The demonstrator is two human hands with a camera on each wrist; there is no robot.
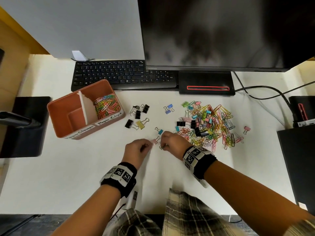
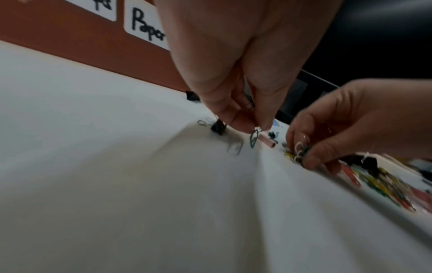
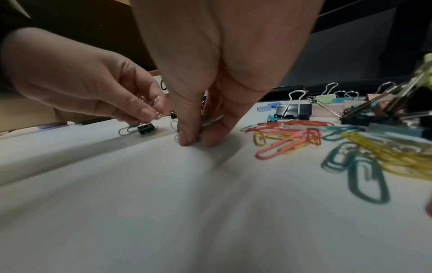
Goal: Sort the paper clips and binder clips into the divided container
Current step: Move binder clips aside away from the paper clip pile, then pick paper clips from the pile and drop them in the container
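Observation:
My left hand hovers low over the white table and pinches a teal paper clip between thumb and forefinger. A pink binder clip lies just beyond it. My right hand is close by on the right, fingertips down on the table, gripping a few paper clips. The brown divided container stands to the left; its right compartment holds coloured paper clips. The mixed pile of clips lies to the right of my right hand.
Several loose binder clips lie between the container and the pile, and a teal one lies just beyond my hands. A black keyboard and monitor base stand at the back. Black boxes flank the table.

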